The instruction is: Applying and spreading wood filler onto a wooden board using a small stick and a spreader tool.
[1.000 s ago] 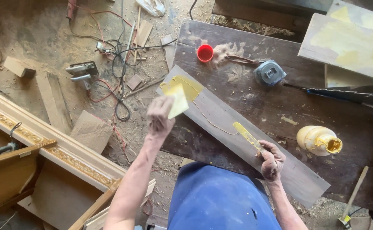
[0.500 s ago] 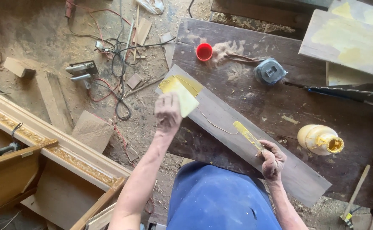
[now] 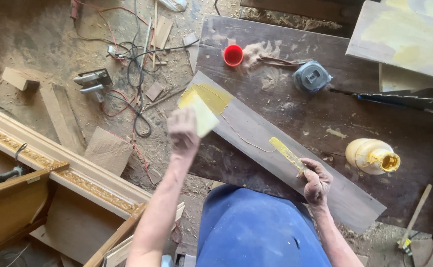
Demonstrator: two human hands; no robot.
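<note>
Sawdusty workbench (image 3: 295,113): left hand (image 3: 183,129) half hides its card (image 3: 199,112); right hand (image 3: 316,180) grips stick (image 3: 286,153).

Between my left hand (image 3: 183,132) and right hand (image 3: 316,181) I see the board (image 3: 275,148) bare apart from a thin glue line. Beyond it, the counter (image 3: 295,113) lies open until the red cap (image 3: 233,55), tape measure (image 3: 312,76) and glue bottle (image 3: 372,155).

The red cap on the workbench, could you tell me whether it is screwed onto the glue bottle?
No, the red cap lies alone at the bench's far end, while the glue bottle lies open-mouthed.
</note>
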